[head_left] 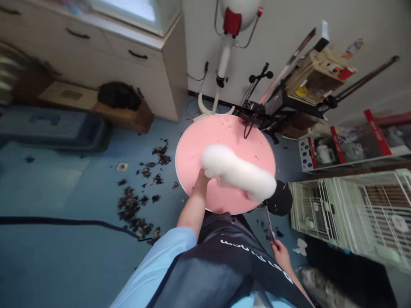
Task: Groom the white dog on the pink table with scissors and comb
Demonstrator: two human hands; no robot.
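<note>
A fluffy white dog (245, 173) stands on a round pink table (192, 141), seen from above. At its rounder end on the left, my left hand (205, 174) holds it from below, with most of the fingers hidden by the fur. Low on the right, beside my dark apron (224, 265), my right hand (281, 254) is closed around one end of a long thin grooming tool (269, 220). Whether that is a comb or scissors I cannot make out. The tool points up toward the table edge, apart from the dog.
Dark hair clumps (131, 209) litter the blue floor at left, near a black hose (64, 221). Behind the table stands a white dryer stand (224, 60). At right are a black round stool (280, 199), white cages (353, 209) and a grey furry animal (321, 284).
</note>
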